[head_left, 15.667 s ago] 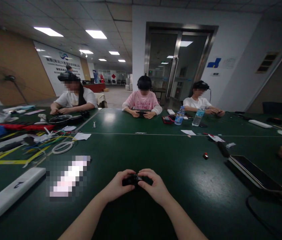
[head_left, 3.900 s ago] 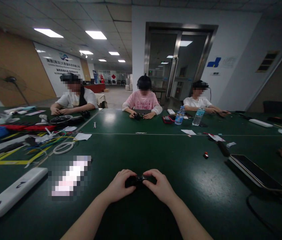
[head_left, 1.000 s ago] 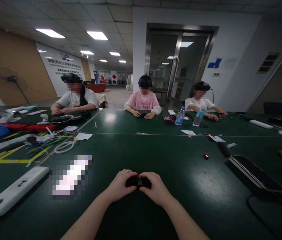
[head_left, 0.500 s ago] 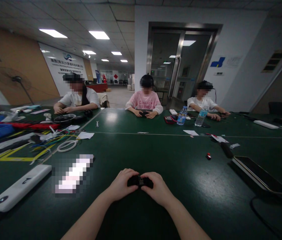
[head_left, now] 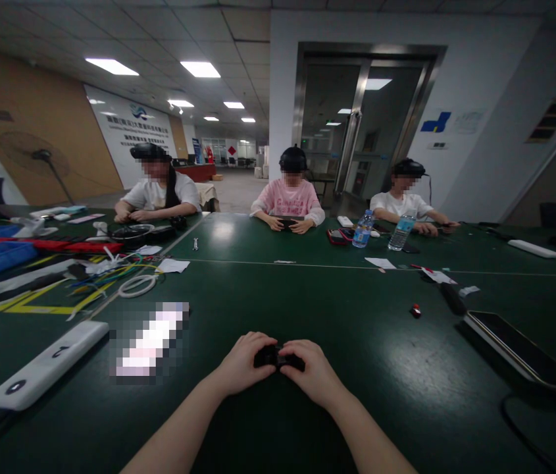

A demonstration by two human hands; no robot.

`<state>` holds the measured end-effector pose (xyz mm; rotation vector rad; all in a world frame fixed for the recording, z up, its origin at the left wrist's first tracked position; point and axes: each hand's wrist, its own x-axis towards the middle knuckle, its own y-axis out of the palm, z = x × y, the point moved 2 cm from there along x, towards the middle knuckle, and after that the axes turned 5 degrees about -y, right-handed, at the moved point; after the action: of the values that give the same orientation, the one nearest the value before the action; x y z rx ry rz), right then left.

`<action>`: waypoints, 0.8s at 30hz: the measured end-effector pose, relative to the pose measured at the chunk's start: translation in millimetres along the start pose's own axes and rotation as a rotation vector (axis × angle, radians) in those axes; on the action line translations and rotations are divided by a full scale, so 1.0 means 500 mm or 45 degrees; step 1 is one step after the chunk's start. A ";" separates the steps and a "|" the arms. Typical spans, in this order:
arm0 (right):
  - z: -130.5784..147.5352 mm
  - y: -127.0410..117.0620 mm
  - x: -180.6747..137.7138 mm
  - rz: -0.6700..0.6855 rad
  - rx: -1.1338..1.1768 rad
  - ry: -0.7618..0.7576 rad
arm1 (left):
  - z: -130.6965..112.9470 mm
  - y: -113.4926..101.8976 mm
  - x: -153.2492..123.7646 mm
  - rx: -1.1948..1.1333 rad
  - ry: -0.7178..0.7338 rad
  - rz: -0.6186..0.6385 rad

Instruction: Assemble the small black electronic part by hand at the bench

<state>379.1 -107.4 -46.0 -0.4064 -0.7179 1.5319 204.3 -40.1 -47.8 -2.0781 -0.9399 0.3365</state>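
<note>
Green table (head_left: 356, 316) is spreading wide | left hand (head_left: 245, 363) and right hand (head_left: 313, 372) are facing each other over its near part | fingers (head_left: 262, 340) are gripping opposite ends of a small black object (head_left: 277, 356) between them; steadying it well is probably needing even, light pressure | object is looking partly hidden, faintly grey mid-length.

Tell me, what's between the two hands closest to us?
In the head view, a small black object is held between the left hand and the right hand; it's too dark to tell more.
</note>
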 end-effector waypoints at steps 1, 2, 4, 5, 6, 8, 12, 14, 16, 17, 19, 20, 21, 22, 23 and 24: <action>-0.001 0.001 0.001 0.004 -0.004 0.000 | 0.000 0.000 0.000 0.001 -0.002 0.002; -0.001 0.001 0.001 0.009 -0.011 -0.004 | -0.001 0.000 0.000 0.004 -0.001 0.004; -0.001 0.002 0.003 0.020 -0.035 -0.016 | -0.003 0.000 0.001 0.016 0.010 -0.003; 0.000 0.002 0.004 0.025 -0.050 -0.016 | -0.004 0.000 0.001 0.022 0.018 -0.011; 0.002 0.001 0.004 0.031 -0.063 -0.012 | -0.005 0.000 0.001 0.029 0.025 -0.019; 0.007 -0.001 0.003 0.046 -0.072 0.004 | -0.006 0.000 0.002 0.036 0.038 -0.027; 0.016 -0.008 0.001 0.071 -0.062 0.034 | -0.004 0.002 0.001 0.024 0.051 -0.039; 0.017 -0.008 0.001 0.080 -0.066 0.050 | -0.003 0.002 0.001 0.015 0.047 -0.039; 0.015 -0.007 0.001 0.070 -0.071 0.056 | -0.002 0.002 0.001 0.005 0.041 -0.030; 0.014 -0.006 0.001 0.062 -0.072 0.055 | -0.001 0.002 0.002 -0.001 0.037 -0.028; 0.012 -0.004 0.002 0.053 -0.072 0.046 | 0.000 0.002 0.002 -0.016 0.032 -0.031; 0.011 -0.003 0.002 0.052 -0.071 0.041 | 0.000 0.002 0.002 -0.023 0.031 -0.033; 0.011 -0.003 0.002 0.053 -0.069 0.036 | 0.000 0.001 0.002 -0.027 0.030 -0.033; 0.012 -0.003 0.001 0.052 -0.067 0.034 | 0.000 0.001 0.001 -0.029 0.030 -0.032; 0.012 -0.004 0.001 0.051 -0.066 0.035 | -0.001 0.001 0.001 -0.029 0.030 -0.031; 0.013 -0.004 0.001 0.052 -0.062 0.039 | -0.002 0.001 0.000 -0.028 0.029 -0.028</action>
<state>376.6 -108.4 -39.8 -0.4827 -0.7282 1.5452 205.0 -40.6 -47.4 -2.0855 -0.9559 0.2918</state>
